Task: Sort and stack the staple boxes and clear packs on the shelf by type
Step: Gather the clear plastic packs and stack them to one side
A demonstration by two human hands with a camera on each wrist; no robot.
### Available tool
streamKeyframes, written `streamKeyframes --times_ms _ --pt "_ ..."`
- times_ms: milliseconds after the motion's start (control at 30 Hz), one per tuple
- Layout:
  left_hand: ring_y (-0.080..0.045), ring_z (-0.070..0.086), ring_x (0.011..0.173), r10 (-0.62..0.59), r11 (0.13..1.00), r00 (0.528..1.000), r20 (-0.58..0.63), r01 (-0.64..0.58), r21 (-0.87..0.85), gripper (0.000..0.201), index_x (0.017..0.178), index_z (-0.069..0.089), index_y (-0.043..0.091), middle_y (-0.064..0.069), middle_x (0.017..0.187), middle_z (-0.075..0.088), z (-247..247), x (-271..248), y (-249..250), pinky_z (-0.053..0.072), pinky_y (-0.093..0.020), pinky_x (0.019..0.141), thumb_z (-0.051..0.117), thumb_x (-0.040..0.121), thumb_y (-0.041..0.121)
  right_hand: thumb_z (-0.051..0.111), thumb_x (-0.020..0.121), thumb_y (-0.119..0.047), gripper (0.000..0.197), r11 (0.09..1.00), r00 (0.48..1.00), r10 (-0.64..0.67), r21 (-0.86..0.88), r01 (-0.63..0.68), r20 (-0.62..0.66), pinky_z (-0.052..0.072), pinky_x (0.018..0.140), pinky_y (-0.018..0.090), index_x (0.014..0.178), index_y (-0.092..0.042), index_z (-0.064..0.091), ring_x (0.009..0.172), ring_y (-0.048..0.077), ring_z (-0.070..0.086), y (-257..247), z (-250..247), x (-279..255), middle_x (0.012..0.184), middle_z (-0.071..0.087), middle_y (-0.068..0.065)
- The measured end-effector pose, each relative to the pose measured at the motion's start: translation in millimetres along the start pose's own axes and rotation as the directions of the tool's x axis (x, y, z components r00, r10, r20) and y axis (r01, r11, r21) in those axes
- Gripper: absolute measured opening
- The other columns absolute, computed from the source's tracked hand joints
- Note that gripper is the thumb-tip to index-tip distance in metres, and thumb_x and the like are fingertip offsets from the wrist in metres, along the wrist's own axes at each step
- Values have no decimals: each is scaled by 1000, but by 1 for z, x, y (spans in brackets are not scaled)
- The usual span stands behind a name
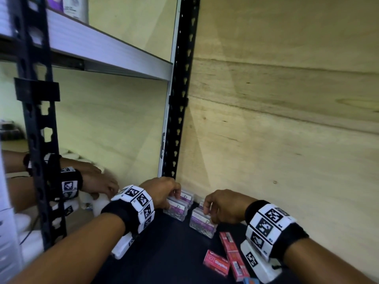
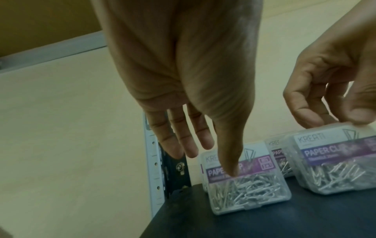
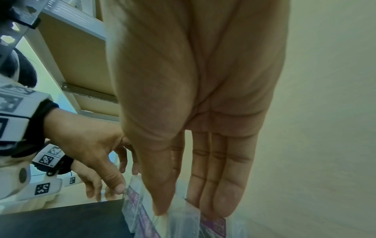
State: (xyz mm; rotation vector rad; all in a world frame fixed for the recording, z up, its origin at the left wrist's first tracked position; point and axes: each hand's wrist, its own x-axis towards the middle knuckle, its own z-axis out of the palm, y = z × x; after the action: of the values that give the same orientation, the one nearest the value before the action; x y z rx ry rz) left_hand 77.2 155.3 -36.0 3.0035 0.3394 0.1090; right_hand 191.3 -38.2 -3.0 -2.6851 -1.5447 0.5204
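Clear plastic is catching the light at the back corner of the dark shelf (image 1: 170, 242), where the paper-clip packs are clustering beside the black upright post (image 1: 180, 99); in the head view the left hand (image 1: 162, 193) is curling over the left pack (image 1: 176, 206) nearest that post, while the right hand (image 1: 222, 208) is pinching the top of the right pack (image 1: 202, 222) a little further from the post; the red staple boxes (image 1: 225, 257) are lying loose and askew, well apart from the post, near the right wrist; in the left wrist view the left hand (image 2: 183, 80) is hanging with fingers fairly straight, its thumb touching the front of the left pack (image 2: 244, 185), so whether it is truly gripping I cannot tell, and the right hand (image 2: 329, 77) is nipping the right pack (image 2: 335, 164); in the right wrist view the right hand (image 3: 199, 112) is closing thumb and fingers narrowly on a pack's top edge (image 3: 183, 222); such a shallow pinch on slick plastic is risking a slip, and a tilted pack could be toppling its neighbours or knocking against the post.
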Motion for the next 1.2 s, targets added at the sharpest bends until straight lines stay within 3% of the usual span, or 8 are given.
streamKeyframes --times_ms 100,233,533,767,867,1100,1200 --pt "-13 54 100 -3 999 1000 7 3 35 36 110 60 27 6 112 55 -9 -7 7 48 -29 82 75 78 22 67 91 -22 30 999 1000 -21 -42 22 24 47 86 25 120 -27 65 101 14 63 1 -6 -11 116 69 -2" --pt "-10 52 94 15 999 1000 -18 -14 43 30 104 61 29 10 103 52 -24 -17 26 48 -29 80 75 78 28 67 91 -30 39 995 999 -8 -101 12 39 42 91 27 129 -34 60 113 16 58 5 -13 -35 130 60 -4" --pt "-11 55 84 163 985 987 2 -163 65 23 102 64 28 10 99 58 -53 -31 104 51 -31 77 70 82 36 65 93 -33 38 991 993 114 -66 -116 -35 45 98 32 130 -28 58 112 18 59 44 -30 -117 128 62 -4" --pt "-12 58 85 269 961 961 64 -273 53 23 99 63 30 11 99 61 -43 -30 185 51 -31 78 69 81 42 66 92 -37 38 959 956 282 -7 -284 -81 45 98 33 129 -29 59 109 16 59 103 -22 -195 125 62 -6" --pt "-14 59 88 312 947 943 116 -318 44 22 97 63 30 10 99 62 -34 -30 222 52 -34 80 69 81 43 66 92 -38 38 940 937 340 2 -341 -78 45 94 29 128 -30 59 104 14 59 125 -13 -228 124 63 -7" --pt "-12 58 87 360 926 879 313 -377 -7 32 108 65 28 10 99 63 -13 -50 295 44 -25 75 69 83 48 70 87 -35 38 906 906 423 24 -423 -3 48 96 32 124 -29 61 105 17 62 149 20 -290 119 66 -8" --pt "-12 60 93 363 918 848 385 -397 10 38 111 64 29 11 105 65 -3 -58 309 49 -29 86 70 80 52 72 85 -35 43 911 910 410 20 -412 56 45 87 25 126 -28 61 102 16 62 148 42 -300 117 65 -6"
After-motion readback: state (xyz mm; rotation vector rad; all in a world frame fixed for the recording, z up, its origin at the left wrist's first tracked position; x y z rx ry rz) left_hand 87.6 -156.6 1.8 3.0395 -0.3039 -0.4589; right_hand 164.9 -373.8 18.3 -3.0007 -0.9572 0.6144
